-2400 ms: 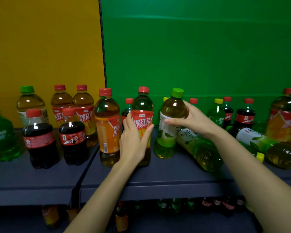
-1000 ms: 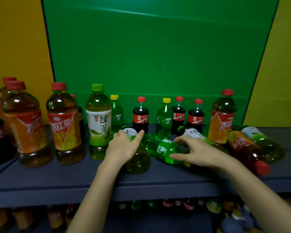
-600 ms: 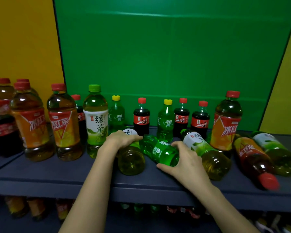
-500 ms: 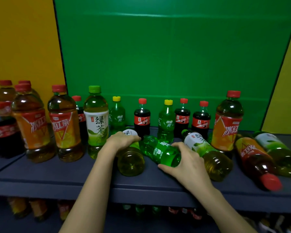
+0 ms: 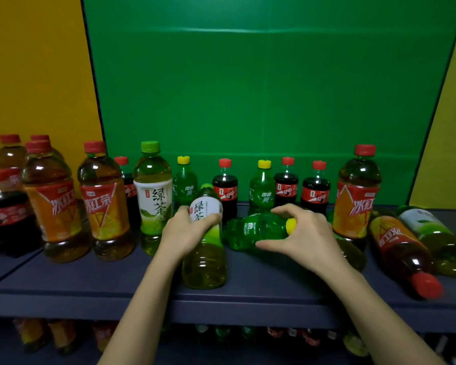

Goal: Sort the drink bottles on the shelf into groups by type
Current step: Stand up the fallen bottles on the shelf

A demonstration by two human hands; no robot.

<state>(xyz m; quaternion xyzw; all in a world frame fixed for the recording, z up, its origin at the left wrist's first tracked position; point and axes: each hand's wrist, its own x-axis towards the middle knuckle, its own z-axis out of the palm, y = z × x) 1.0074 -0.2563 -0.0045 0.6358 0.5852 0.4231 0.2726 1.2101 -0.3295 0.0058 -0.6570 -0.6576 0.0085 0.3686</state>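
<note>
Green and yellow panels are backing the dark shelf (image 5: 248, 308) where we are working, with iced teas (image 5: 104, 204) standing at its left, small colas (image 5: 225, 192) and sodas (image 5: 262, 196) standing along the back, and two more bottles (image 5: 402, 248) lying at the far right. Our left hand (image 5: 184, 233) is gripping a tilted tea (image 5: 204, 262), its base pointing toward us near the shelf's front edge, just beside an upright green tea (image 5: 154, 198). Our right hand (image 5: 307, 233) is grasping a lying soda (image 5: 253, 230) on the shelf, fingers curling around its yellow-capped end.
</note>
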